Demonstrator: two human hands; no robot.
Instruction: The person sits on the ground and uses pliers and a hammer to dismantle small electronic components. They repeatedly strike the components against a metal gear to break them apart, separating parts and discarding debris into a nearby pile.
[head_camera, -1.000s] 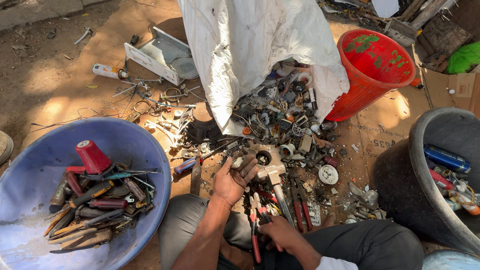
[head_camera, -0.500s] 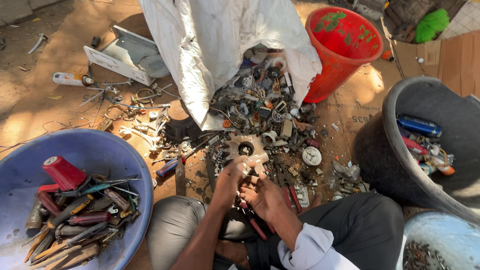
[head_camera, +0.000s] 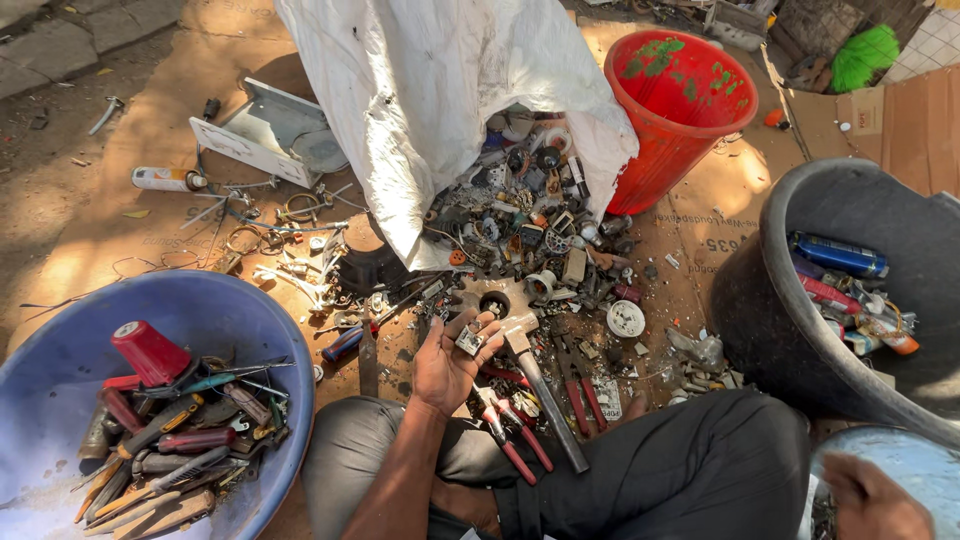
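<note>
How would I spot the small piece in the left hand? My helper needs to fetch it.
Start at the white sack spilling scrap onto the cardboard. Just below the pile, the left hand lies palm up. The small metal part sits in its fingers, the only piece lifted off the ground.

One red bucket, one blue basin, one black tub.

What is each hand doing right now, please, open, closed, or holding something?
Left hand: palm up, fingers curled around a small metal part.
Right hand: at the lower right edge over a pale blue tub; grip cannot be told.
</note>
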